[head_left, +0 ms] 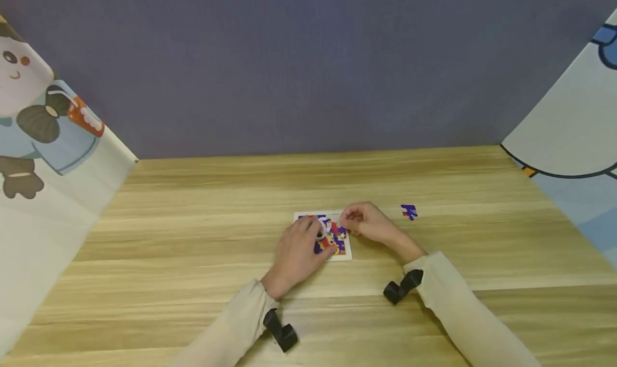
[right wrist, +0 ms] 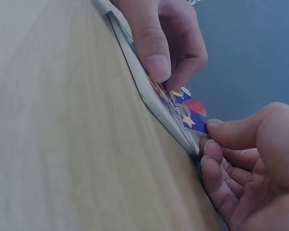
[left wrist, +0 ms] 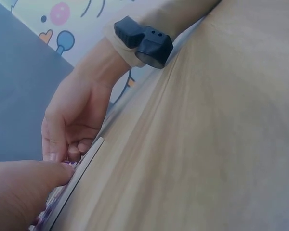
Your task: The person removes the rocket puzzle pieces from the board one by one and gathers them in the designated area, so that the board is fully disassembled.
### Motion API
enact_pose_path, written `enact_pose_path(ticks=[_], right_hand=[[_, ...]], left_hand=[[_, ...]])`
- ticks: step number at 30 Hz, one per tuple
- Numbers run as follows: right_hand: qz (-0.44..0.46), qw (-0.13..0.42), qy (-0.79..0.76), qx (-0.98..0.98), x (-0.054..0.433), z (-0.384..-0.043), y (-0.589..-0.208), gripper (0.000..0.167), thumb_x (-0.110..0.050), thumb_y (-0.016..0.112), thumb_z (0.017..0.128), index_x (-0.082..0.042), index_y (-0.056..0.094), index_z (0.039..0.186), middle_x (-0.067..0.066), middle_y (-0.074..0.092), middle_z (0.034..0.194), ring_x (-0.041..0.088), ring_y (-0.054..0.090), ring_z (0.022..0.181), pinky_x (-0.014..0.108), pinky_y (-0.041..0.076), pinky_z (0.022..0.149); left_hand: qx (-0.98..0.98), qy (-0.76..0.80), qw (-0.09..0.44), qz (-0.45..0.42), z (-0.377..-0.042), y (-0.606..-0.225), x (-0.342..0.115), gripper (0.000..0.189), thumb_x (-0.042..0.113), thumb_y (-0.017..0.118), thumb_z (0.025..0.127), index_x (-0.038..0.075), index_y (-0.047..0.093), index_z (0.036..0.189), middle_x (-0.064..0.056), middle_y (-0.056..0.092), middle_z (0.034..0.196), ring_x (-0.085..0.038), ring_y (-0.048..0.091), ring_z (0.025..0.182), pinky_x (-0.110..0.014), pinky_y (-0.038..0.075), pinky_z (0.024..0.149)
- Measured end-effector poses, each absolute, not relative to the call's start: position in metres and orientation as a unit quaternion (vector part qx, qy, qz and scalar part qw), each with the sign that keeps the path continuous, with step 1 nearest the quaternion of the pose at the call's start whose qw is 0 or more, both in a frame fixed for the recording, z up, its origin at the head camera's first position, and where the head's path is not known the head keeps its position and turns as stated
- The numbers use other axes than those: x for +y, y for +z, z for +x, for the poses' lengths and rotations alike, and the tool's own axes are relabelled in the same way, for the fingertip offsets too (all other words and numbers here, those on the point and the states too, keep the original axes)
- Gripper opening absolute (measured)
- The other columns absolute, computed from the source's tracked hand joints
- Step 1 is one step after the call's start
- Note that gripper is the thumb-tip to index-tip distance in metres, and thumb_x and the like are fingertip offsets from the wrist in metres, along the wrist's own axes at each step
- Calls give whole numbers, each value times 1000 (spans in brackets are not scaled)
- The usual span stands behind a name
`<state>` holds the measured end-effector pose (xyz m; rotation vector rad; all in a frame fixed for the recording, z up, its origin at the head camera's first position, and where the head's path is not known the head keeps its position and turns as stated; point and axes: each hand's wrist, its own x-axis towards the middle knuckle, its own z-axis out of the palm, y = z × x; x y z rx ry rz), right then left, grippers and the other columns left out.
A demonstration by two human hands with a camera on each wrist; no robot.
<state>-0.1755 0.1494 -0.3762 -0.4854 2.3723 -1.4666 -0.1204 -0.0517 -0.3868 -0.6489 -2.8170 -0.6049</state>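
Note:
A small jigsaw puzzle in a white tray (head_left: 349,256) lies on the wooden table, its picture purple, red and yellow. My left hand (head_left: 296,249) rests over the left part of the puzzle, fingers extended and thumb along the near side. At the right edge, my right hand (head_left: 371,225) pinches a puzzle piece (right wrist: 196,122) between thumb and fingers. That piece is blue and red with a yellow star, and in the right wrist view it tilts up from the tray. Part of the puzzle is hidden under my left hand.
A loose purple puzzle piece (head_left: 408,211) lies on the table (head_left: 193,211) to the right, beyond my right hand. A dark grey wall (head_left: 308,67) stands at the table's back edge, with cartoon-printed panels on both sides. Each wrist wears a black camera mount.

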Motion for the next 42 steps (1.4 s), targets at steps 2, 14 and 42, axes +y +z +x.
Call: enact_pose_path(ticks=[2,14,42], right_hand=[[-168,155,-511,828,150,-175,-377,11,-4,57,91,4,64,92,6,61,80,14,55,67,22,51,61],[-178,157,-521,820,151,-178,-379,9,-3,56,91,4,62,92,8,61,83,14,55,69,22,51,63],[-166,155,-519,824,153,-173,-378,8,-2,55,92,4,61,93,7,59,83,14,54,70,22,51,62]], left_hand=[[-949,-203,92,-224,-121,-388,-51,42,46,68,83,9,60,102,-10,59,120,-29,53,118,-44,43,102],[-938,-225,110,-238,-125,-391,-57,32,41,64,88,11,62,99,-12,58,125,-29,52,120,-47,43,102],[-926,-268,129,-233,-105,-392,-80,32,26,72,82,7,69,107,-11,63,122,-28,57,114,-42,47,100]])
